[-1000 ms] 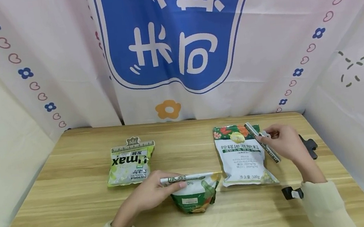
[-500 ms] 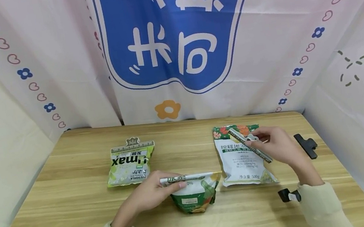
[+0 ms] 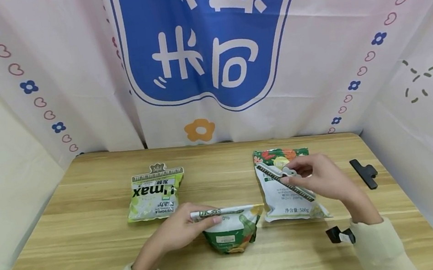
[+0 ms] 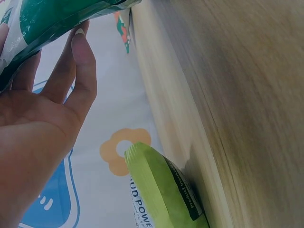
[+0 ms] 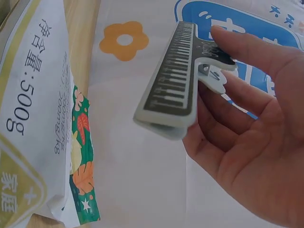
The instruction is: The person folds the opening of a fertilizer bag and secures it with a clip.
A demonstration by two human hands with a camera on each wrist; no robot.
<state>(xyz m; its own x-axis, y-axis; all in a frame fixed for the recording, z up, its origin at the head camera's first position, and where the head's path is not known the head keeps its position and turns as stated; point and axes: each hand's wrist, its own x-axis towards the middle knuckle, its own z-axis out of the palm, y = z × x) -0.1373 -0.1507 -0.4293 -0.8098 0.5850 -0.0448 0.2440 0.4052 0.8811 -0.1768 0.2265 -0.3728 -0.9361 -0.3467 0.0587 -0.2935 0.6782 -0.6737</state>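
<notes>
Behind the patterned clip [image 3: 274,174], partly blocked, lies a white bag [image 3: 281,199].

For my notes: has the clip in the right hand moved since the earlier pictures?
Yes: in the head view, the held clip moved left over the white bag, away from the black clip.

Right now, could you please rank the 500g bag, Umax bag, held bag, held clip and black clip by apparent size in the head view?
From largest to smallest:
1. 500g bag
2. Umax bag and held bag, which look too alike to rank
3. held clip
4. black clip
</notes>
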